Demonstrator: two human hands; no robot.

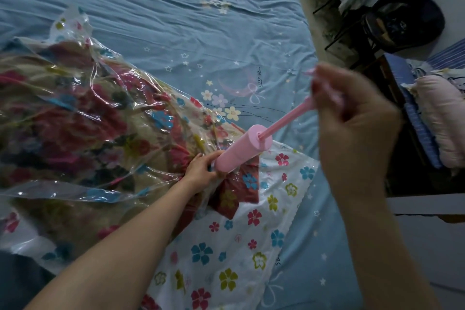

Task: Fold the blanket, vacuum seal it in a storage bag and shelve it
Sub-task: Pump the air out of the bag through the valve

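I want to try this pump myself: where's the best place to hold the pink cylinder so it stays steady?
Hold the pink cylinder low on its barrel, beside the storage bag, coming from the left as the left hand does. The rod leaves its upper end towards the right hand, so a low grip probably steadies it.

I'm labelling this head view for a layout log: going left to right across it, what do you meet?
Bagged blanket → left hand → pink pump cylinder → right hand → black chair → pink pillow.

My floral blanket is lying crumpled inside the clear flower-printed storage bag on the bed, pink hand pump standing tilted on it.
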